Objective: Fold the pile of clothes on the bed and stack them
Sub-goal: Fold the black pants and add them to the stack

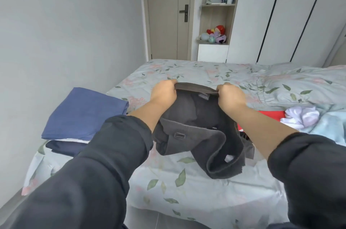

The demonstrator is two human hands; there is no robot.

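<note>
A dark grey garment (198,135) with a buttonhole and an inner label hangs above the floral bed (187,191), its lower part crumpled on the sheet. My left hand (164,91) grips the left end of its top band, and my right hand (231,96) grips the right end, stretching the band between them. A folded stack sits at the bed's left corner: a blue piece (84,114) on top of darker navy ones (65,147). Unfolded clothes lie at the right: a red item (269,114), a pale lilac one (301,117) and a light blue one (325,129).
A grey wall runs along the bed's left side. Behind the bed stand a door (168,13), open shelves with plush toys (215,35), and white wardrobe doors (290,13). A rumpled floral quilt (299,84) covers the far right of the bed.
</note>
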